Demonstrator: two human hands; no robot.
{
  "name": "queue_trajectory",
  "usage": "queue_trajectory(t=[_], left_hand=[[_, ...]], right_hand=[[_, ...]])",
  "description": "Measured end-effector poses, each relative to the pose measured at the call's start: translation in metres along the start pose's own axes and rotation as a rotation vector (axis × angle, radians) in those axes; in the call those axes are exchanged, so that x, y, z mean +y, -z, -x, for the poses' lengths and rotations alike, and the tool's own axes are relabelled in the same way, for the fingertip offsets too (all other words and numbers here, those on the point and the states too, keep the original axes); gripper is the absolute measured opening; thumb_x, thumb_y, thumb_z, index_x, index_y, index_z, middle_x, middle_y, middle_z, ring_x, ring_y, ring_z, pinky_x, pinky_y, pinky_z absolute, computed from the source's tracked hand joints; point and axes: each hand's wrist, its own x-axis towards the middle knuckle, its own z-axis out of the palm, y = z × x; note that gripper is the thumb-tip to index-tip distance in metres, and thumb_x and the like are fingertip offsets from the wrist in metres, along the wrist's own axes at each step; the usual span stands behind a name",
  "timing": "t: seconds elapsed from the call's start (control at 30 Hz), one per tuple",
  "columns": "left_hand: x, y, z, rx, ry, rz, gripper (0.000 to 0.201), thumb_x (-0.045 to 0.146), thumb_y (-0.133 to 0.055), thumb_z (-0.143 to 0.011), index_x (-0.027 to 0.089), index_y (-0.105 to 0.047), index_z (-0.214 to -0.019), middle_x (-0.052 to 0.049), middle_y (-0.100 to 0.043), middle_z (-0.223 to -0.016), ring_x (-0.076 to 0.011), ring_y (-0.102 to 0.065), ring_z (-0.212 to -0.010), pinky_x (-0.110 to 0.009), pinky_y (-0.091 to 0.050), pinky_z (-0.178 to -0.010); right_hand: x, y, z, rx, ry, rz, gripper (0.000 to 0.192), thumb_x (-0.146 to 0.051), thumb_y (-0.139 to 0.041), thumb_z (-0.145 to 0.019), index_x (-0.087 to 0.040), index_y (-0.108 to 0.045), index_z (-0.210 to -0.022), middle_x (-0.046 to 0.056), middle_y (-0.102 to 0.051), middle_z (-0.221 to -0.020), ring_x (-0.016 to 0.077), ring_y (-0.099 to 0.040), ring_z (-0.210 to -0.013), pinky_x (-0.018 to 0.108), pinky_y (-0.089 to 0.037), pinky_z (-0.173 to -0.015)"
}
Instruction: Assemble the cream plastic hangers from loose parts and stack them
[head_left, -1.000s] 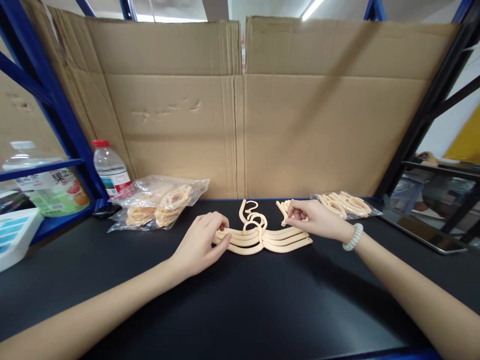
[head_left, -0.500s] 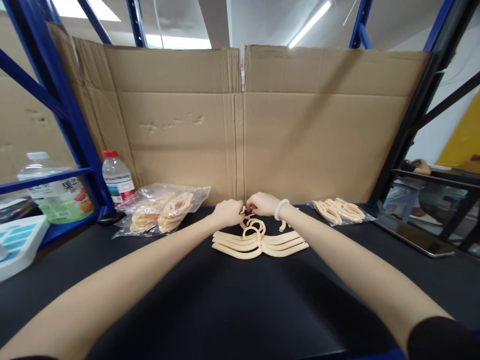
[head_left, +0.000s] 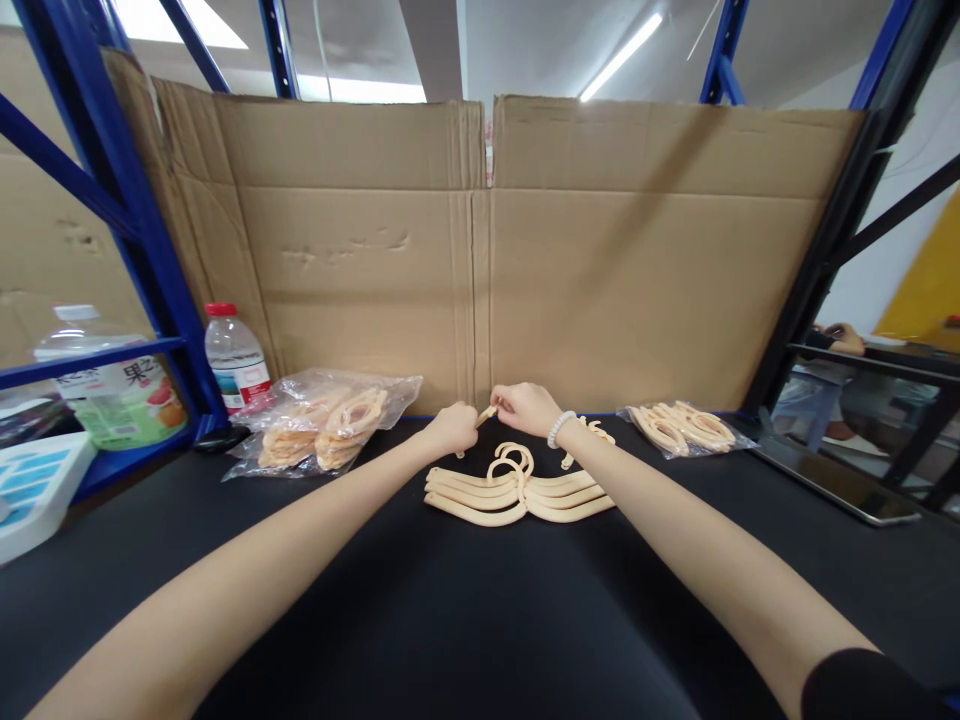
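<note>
My left hand (head_left: 453, 428) and my right hand (head_left: 529, 409), a pale beaded bracelet on its wrist, are close together near the back of the black table. Both are closed on a small beige piece (head_left: 487, 414) that spans the gap between them. It looks like part of a folding hanger, though the fingers cover most of it. Just in front of the hands, several beige hangers (head_left: 489, 517) lie nested, their hooks overlapping. More beige hanger pieces (head_left: 597, 431) lie behind my right wrist, partly covered by it.
To the left sits a clear bag of beige parts (head_left: 330, 420), beside a red-capped bottle (head_left: 235, 355). On the right are a smaller bag (head_left: 682, 428) and a flat dark tablet-like device (head_left: 836, 482). Cardboard (head_left: 360, 250) walls off the back, between blue posts.
My hands have moved slightly apart, and the beige piece now shows between them. The hook seen under the hands has gone from there. The nested hangers lie as before.
</note>
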Motion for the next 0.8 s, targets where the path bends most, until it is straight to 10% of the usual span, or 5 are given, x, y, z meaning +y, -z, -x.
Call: queue_trajectory(t=[0.3,0.5,0.8], left_hand=[[0.012,0.017,0.077,0.134,-0.077,0.44,0.015,0.019,-0.045,-0.081,0.016,-0.054,-0.091,-0.004,-0.064,-0.083,-0.0185,-0.064,-0.077,-0.029,-0.05,-0.064],[0.032,-0.018,0.121,-0.008,-0.042,1.079,0.013,0.027,-0.055,-0.079,0.018,-0.047,-0.083,0.002,-0.06,-0.068,-0.0118,-0.056,-0.057,-0.024,-0.046,-0.054],[0.038,-0.03,0.136,0.184,-0.026,1.239,0.023,0.039,-0.057,-0.085,0.018,-0.046,-0.084,-0.001,-0.063,-0.073,-0.0135,-0.061,-0.058,-0.026,-0.049,-0.055]], right_hand=[[0.003,0.039,0.068,0.327,-0.12,-0.331,0.013,-0.021,-0.042,-0.086,-0.019,-0.053,-0.092,-0.002,-0.061,-0.061,0.012,-0.058,-0.056,0.023,-0.041,-0.06],[-0.017,0.044,0.112,0.251,-0.326,-1.154,0.023,-0.043,-0.054,-0.082,-0.02,-0.05,-0.085,-0.005,-0.056,-0.048,0.0097,-0.047,-0.038,0.021,-0.037,-0.04],[-0.02,0.051,0.124,0.291,-0.415,-1.388,0.019,-0.033,-0.063,-0.076,-0.017,-0.06,-0.087,0.004,-0.066,-0.072,0.0129,-0.06,-0.059,0.025,-0.045,-0.052]])
